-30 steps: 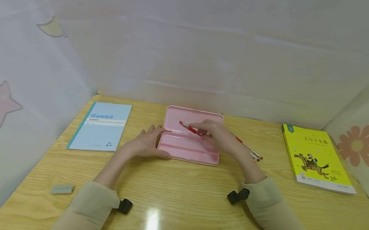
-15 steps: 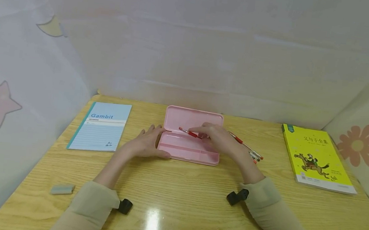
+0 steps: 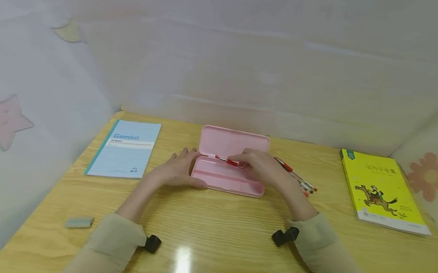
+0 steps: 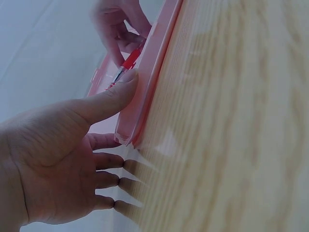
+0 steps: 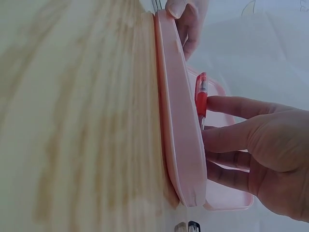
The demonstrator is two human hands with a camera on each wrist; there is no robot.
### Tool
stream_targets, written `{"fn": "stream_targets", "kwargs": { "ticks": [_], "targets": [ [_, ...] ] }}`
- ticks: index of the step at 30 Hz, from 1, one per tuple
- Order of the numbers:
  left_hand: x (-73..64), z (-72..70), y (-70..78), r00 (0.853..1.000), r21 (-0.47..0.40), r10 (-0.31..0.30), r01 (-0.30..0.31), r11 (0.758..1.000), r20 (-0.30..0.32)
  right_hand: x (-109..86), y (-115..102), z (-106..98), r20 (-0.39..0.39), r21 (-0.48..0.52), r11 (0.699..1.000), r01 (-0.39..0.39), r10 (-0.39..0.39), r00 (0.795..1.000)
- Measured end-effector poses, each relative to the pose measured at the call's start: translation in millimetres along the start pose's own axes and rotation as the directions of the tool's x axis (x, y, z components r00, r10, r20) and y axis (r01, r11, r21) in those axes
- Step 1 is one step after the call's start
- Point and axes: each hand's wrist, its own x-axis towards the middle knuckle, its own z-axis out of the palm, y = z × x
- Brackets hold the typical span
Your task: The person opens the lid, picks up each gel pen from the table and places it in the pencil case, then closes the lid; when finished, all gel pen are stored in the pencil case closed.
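A pink pencil case (image 3: 218, 182) lies open on the table, its lid folded back and a divider inside the tray. At its left end my left hand (image 3: 176, 169) rests with fingers spread and straight; the thumb (image 4: 128, 83) touches the front edge. My right hand (image 3: 263, 166) is over the right part of the tray and pinches a red gel pen (image 3: 233, 163) between thumb and fingers. In the right wrist view the capped end of the pen (image 5: 201, 94) sticks out beyond the fingertips, at the tray's rim.
Several pens (image 3: 296, 175) lie on the table right of the case. A blue notebook (image 3: 124, 149) is at the left, a yellow book (image 3: 384, 189) at the right. A small grey-green block (image 3: 79, 222) sits near the left sleeve.
My right hand has lowered the red gel pen from in front of the lid down to the tray. The left hand keeps its place at the case. The head view has shifted slightly.
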Motion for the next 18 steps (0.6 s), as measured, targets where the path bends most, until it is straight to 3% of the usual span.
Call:
{"fn": "stream_targets", "kwargs": {
  "ticks": [7, 11, 18],
  "targets": [
    [-0.2, 0.8, 2.7, 1.000, -0.012, -0.003, 0.003, 1.000, 0.002, 0.7, -3.4, 0.7, 0.016, -0.062, 0.997, 0.036, -0.035, 0.999],
    [0.2, 0.3, 3.2, 1.000, -0.009, -0.001, 0.001, 1.000, 0.004, 1.6, -7.1, 1.8, 0.046, -0.107, 0.994, 0.018, -0.013, 0.999],
    [-0.7, -0.6, 3.3, 1.000, -0.011, -0.014, 0.014, 1.000, 0.010, 3.7, -12.0, 5.7, 0.046, -0.226, 0.971, 0.072, -0.063, 0.997]
  ]
}}
